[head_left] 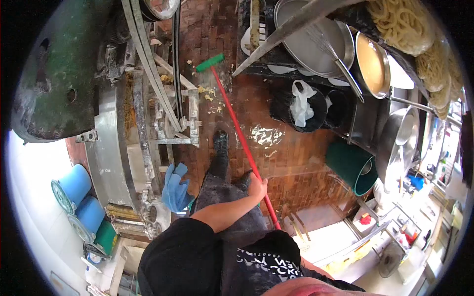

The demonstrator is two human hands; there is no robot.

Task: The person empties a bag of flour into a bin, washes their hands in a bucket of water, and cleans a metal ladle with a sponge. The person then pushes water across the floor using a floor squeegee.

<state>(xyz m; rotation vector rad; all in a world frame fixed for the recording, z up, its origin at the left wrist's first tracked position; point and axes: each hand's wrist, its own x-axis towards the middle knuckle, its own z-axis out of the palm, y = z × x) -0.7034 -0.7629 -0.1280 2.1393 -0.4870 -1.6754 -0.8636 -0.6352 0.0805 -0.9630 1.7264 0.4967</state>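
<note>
My left hand [256,190] is closed around the red handle of a push broom [230,106]. The handle slants from my chest to the far floor, where its green head [210,62] rests among pale food scraps [213,92]. The handle's near end disappears behind my black shirt. My right hand is not visible; only part of that forearm shows at the bottom.
Floury machinery [180,130] stands on my left, with a blue cloth or glove [177,190] hanging by it. To the right are a black bin [316,111], a green bin [348,165] and large metal pans [316,47]. The brick floor [291,167] has a wet patch.
</note>
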